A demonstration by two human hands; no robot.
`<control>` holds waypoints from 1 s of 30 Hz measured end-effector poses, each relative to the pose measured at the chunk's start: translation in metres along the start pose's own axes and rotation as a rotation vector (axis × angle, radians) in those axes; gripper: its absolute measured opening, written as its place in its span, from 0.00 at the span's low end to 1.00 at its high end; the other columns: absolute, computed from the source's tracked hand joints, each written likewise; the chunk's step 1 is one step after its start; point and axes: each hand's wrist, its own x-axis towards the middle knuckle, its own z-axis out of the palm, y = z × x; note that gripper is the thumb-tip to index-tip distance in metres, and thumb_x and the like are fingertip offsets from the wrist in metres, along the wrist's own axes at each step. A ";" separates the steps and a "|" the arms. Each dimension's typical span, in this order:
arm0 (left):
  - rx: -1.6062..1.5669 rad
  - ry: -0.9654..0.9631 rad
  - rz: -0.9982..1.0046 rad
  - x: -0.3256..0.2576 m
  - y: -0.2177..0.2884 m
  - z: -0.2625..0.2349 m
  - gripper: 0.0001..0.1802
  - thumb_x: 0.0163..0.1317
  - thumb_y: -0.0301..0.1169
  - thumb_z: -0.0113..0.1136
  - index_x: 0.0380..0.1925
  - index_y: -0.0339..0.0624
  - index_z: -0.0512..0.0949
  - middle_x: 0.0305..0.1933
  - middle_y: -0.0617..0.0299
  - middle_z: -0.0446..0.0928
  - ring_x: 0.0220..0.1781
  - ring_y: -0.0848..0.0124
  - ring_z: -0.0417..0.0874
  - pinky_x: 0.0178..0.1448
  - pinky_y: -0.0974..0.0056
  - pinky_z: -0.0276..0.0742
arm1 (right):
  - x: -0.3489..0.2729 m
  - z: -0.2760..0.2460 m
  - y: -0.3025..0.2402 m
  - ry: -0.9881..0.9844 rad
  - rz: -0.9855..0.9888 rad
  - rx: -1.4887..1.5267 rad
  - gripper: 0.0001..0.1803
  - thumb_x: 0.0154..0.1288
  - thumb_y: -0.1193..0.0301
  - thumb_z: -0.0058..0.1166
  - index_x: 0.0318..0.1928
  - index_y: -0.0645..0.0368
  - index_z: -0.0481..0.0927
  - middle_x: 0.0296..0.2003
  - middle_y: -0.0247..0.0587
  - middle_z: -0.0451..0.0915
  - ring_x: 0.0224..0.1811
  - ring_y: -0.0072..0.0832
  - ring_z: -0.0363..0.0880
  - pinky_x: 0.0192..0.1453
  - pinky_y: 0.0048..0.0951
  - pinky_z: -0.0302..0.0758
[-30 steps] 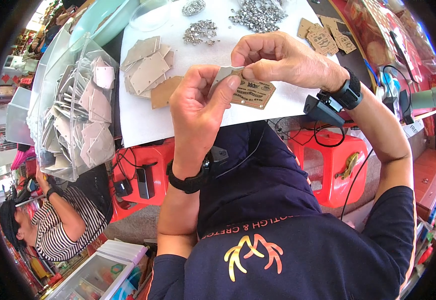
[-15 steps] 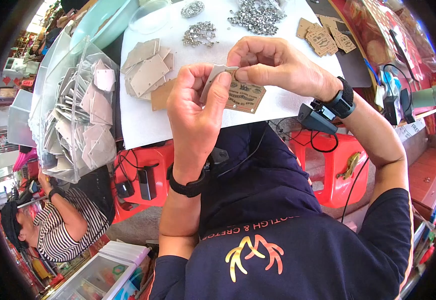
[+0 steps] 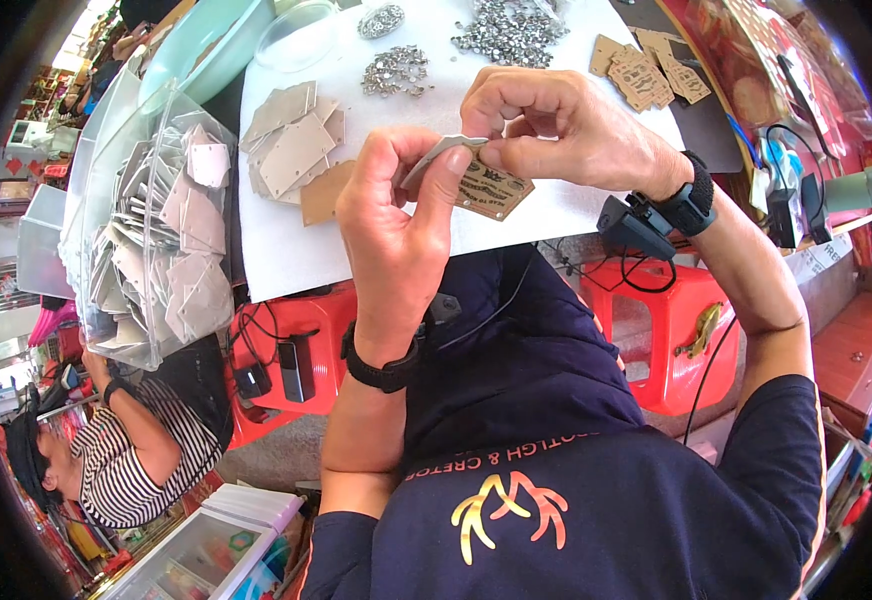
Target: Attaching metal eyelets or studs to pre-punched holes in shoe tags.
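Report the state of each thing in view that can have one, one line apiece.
Brown printed card, held tilted.
Flat pale-grey piece, meeting the card; whether attached is unclear.
Bare left hand, closed on both.
Bare right hand, fingers curled, thumb at the card's edge.
Flat grey-beige cards, piled, overlapping.
Small shiny silver pieces, loose, heaped.
Clear rectangular plastic bin, filled with cards.
Pale-green rounded plastic basin, open.
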 end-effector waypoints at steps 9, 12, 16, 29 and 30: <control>-0.224 -0.057 -0.262 0.005 0.011 -0.008 0.10 0.66 0.27 0.61 0.45 0.33 0.78 0.38 0.66 0.80 0.40 0.81 0.78 0.45 0.74 0.74 | -0.003 0.011 0.000 0.051 0.210 0.313 0.13 0.69 0.69 0.57 0.48 0.64 0.81 0.39 0.30 0.82 0.40 0.11 0.76 0.44 0.17 0.72; -0.281 -0.070 -0.297 0.002 0.010 -0.008 0.13 0.67 0.28 0.60 0.49 0.33 0.79 0.42 0.64 0.81 0.44 0.80 0.78 0.49 0.73 0.74 | -0.004 0.011 0.003 0.075 0.202 0.291 0.13 0.69 0.68 0.56 0.47 0.64 0.81 0.38 0.30 0.82 0.40 0.11 0.76 0.45 0.17 0.72; -0.326 -0.035 -0.297 -0.001 0.012 -0.004 0.13 0.69 0.27 0.57 0.50 0.33 0.80 0.44 0.63 0.81 0.46 0.80 0.78 0.51 0.72 0.73 | -0.006 0.011 0.000 0.094 0.188 0.282 0.13 0.69 0.68 0.57 0.47 0.64 0.81 0.38 0.30 0.82 0.39 0.11 0.76 0.43 0.16 0.72; -0.745 -0.026 -0.526 0.002 0.014 -0.008 0.11 0.68 0.28 0.58 0.47 0.35 0.80 0.45 0.58 0.82 0.45 0.74 0.82 0.54 0.67 0.77 | -0.008 0.019 0.009 0.288 -0.017 0.039 0.08 0.65 0.69 0.60 0.41 0.59 0.83 0.28 0.32 0.83 0.31 0.15 0.77 0.39 0.22 0.73; -0.714 -0.037 -0.501 0.001 0.013 -0.008 0.11 0.68 0.28 0.58 0.47 0.35 0.79 0.45 0.58 0.82 0.45 0.75 0.82 0.54 0.67 0.77 | -0.008 0.020 0.009 0.297 -0.062 -0.040 0.08 0.65 0.69 0.61 0.40 0.59 0.82 0.27 0.33 0.83 0.30 0.16 0.77 0.38 0.23 0.73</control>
